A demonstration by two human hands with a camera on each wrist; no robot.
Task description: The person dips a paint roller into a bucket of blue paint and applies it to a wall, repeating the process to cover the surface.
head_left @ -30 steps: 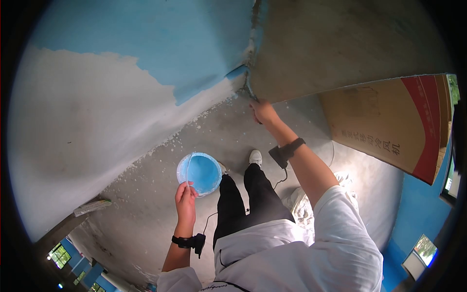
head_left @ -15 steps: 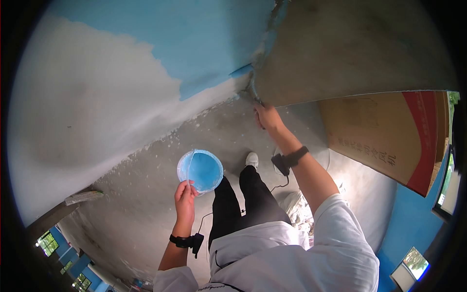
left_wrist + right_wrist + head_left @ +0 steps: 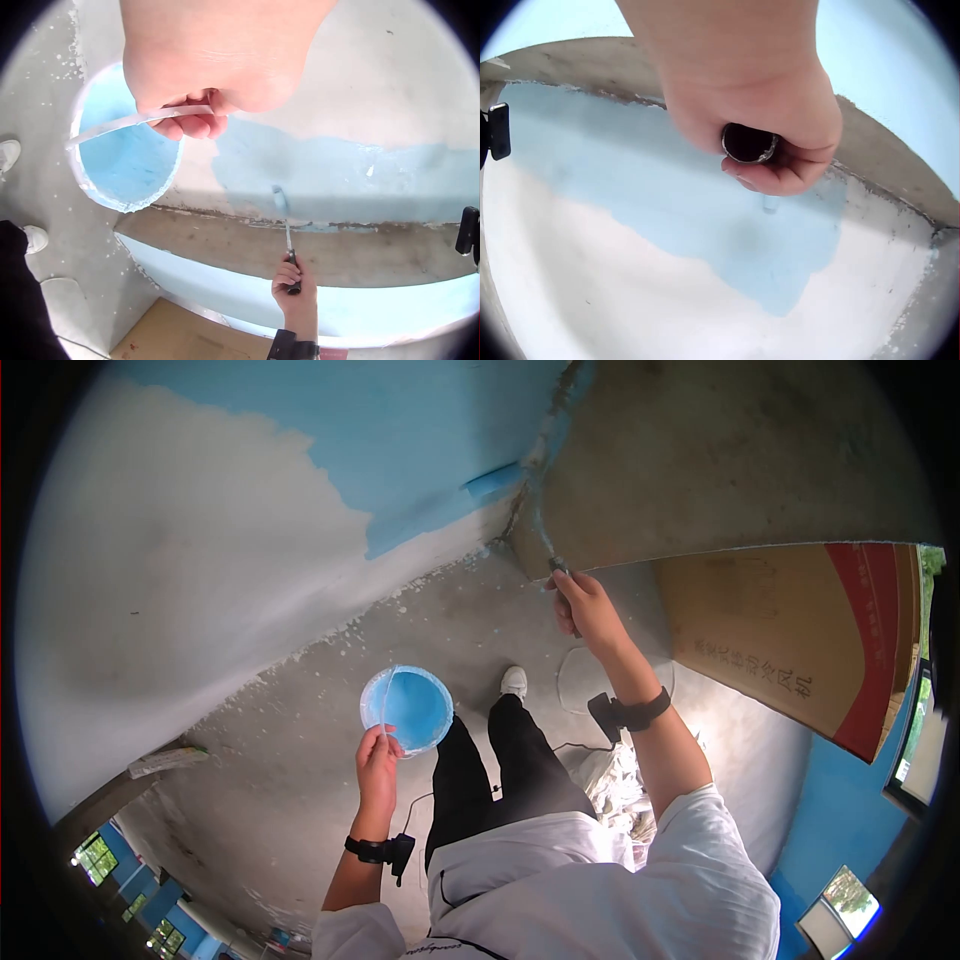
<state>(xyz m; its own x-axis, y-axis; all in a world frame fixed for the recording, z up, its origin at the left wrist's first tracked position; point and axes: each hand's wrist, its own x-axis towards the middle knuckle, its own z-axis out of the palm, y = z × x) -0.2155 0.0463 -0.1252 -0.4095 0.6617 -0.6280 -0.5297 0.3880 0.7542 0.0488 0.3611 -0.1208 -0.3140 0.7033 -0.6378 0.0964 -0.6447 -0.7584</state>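
My right hand (image 3: 592, 612) grips the dark handle (image 3: 748, 142) of a small paint roller. Its thin rod (image 3: 289, 236) leads to a blue roller head (image 3: 493, 482), which lies on the wall beside the corner, at the lower part of the blue paint (image 3: 420, 450). Lower left, my left hand (image 3: 377, 765) holds the thin white carrying handle (image 3: 124, 122) of a paint bucket (image 3: 447, 712) between curled fingers. Light blue paint coats the inside of the bucket. In the right wrist view the hand hides most of the roller.
A brown, dusty wall face (image 3: 720, 460) meets the painted wall at the corner. A large cardboard box (image 3: 770, 620) leans on the right. White crumpled sheeting (image 3: 615, 780) lies by the legs, and paint specks dot the grey floor (image 3: 300, 760).
My right hand has moved right and slightly down, away from the corner, and the roller head sits a little higher on the wall. The left hand stays with the bucket.
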